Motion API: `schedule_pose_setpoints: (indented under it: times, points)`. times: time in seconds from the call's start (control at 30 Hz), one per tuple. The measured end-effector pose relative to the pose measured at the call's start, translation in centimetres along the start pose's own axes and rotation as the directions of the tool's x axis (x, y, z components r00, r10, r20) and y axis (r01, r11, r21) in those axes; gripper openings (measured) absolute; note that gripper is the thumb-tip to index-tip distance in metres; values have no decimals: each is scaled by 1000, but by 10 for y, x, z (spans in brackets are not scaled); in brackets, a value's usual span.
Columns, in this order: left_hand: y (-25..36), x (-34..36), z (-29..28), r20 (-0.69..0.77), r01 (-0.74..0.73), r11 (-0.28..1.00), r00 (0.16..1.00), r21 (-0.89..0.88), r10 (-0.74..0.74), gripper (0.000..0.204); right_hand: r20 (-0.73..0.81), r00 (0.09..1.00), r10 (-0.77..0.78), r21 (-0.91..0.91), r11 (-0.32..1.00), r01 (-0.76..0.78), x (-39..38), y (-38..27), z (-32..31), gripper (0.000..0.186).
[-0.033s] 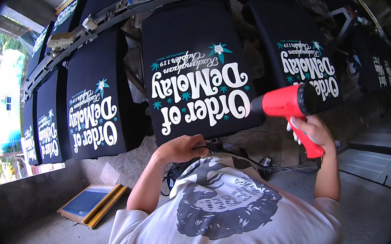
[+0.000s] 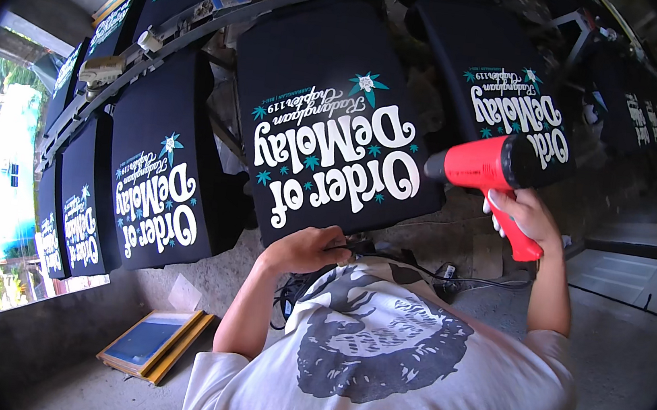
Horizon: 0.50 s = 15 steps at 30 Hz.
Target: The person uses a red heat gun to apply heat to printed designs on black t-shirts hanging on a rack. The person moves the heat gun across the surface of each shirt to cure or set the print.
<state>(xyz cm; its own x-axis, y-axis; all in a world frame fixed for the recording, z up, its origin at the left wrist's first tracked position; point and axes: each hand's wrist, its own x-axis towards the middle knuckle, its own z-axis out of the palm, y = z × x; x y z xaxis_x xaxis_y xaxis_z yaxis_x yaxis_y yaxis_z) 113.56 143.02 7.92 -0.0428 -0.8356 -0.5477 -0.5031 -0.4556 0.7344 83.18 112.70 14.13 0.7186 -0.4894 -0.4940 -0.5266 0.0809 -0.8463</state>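
My right hand [image 2: 534,216], with white covering on some fingers, is wrapped round the handle of a red heat gun [image 2: 475,163] with a black rear end. Its dark nozzle points left, just over the right edge of a black T-shirt [image 2: 322,50] laid flat on a board. White lettering and green leaf shapes are printed on this shirt. At the shirt's near edge my left hand [image 2: 303,249] is closed on a black cord [image 2: 395,260], which runs across my front toward the heat gun's handle. The fingertips of that hand are partly hidden.
More printed black shirts lie on boards to the left [image 2: 156,120] and right [image 2: 476,44], along a curved metal rail [image 2: 266,10]. Wood-framed screens [image 2: 143,338] rest on the floor at lower left. A bright window opening [image 2: 12,169] is at far left.
The heat gun and my right hand have shifted very slightly, the nozzle a little upward. My left hand stays where it was.
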Motion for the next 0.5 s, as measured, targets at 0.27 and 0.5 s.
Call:
schedule_pose_setpoints:
  times: [0.27,0.5]
  points:
    - [13,9,-11,6,31,999,1000,24,-31,41,4,997,-73,31,997,73,56,-21,7,40]
    - [7,-10,-7,-50,80,997,995,-10,-81,44,-26,972,-235,150,960,236,133,-59,19,38]
